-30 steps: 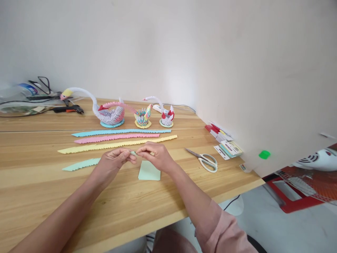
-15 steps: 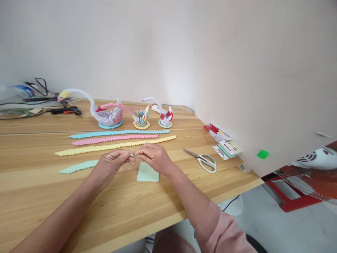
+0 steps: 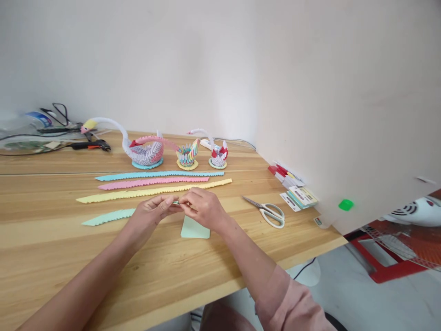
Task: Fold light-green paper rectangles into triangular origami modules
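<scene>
Between my two hands is a small folded piece of green paper (image 3: pixel 176 202), mostly covered by fingers. My left hand (image 3: pixel 155 210) pinches its left end, and my right hand (image 3: pixel 202 208) pinches the right end. Below the right hand lies a stack of pale green paper squares (image 3: pixel 195 228). A short green folded-paper strip (image 3: pixel 108 217) rests left of my left hand, its right end hidden behind that hand. Beyond the hands lie longer zigzag strips: yellow (image 3: pixel 138 194), pink (image 3: pixel 151 182) and blue (image 3: pixel 158 174).
Three folded-paper swans stand at the back: a large white-and-pink one (image 3: pixel 148 154), a multicoloured one (image 3: pixel 187 156) and a red-and-white one (image 3: pixel 218 157). Scissors (image 3: pixel 270 215) lie at right, near paper packs (image 3: pixel 299 197) by the wall. Pliers (image 3: pixel 91 145) and cables sit at far left.
Both hands stay together over the table, with the fingers shifted slightly on the folded green paper. The whole view has moved a little, so things sit slightly further right.
</scene>
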Available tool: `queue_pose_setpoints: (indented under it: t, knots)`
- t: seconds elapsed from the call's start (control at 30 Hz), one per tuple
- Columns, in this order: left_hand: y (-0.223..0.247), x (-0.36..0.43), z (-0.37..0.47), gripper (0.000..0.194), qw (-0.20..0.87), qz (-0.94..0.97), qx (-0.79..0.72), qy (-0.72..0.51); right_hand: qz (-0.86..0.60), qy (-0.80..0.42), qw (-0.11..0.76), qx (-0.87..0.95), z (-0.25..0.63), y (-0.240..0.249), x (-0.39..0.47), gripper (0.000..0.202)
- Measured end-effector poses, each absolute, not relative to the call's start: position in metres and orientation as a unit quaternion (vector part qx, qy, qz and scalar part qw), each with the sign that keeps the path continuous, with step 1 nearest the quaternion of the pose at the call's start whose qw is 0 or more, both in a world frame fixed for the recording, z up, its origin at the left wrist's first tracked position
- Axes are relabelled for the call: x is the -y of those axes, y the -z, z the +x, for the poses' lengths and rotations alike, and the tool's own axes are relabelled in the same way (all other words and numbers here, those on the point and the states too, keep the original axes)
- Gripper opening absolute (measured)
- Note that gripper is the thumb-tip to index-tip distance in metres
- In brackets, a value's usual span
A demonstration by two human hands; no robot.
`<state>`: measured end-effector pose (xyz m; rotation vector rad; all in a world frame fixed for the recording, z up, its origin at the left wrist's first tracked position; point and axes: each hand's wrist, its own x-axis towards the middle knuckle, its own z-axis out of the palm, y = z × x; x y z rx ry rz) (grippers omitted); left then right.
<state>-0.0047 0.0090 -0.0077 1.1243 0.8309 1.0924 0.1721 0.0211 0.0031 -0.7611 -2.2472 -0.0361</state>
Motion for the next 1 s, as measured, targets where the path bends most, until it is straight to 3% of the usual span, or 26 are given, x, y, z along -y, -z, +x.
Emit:
queue_pose_setpoints:
  t: [0.37, 0.6, 0.83, 1.0]
  knots:
    - [0.01, -0.011, -0.007, 0.027, 0.561, 0.536, -0.436, -0.456, -0.323, -0.02, 0.365, 0.873, 0.171, -0.001, -0.018, 0.013]
    - [-0.013, -0.025, -0.032, 0.028, 0.309, 0.638, -0.551, -0.441, -0.41, -0.067, 0.352, 0.838, 0.188, -0.011, -0.039, 0.008]
    - [0.002, -0.047, -0.045, 0.023, 0.134, 0.811, -0.509, -0.257, -0.333, -0.023, 0.277, 0.901, 0.189, -0.016, -0.054, 0.011]
    - [0.013, -0.052, -0.036, 0.02, 0.128, 0.842, -0.484, -0.2, -0.314, 0.004, 0.285, 0.906, 0.191, 0.021, -0.053, 0.007]
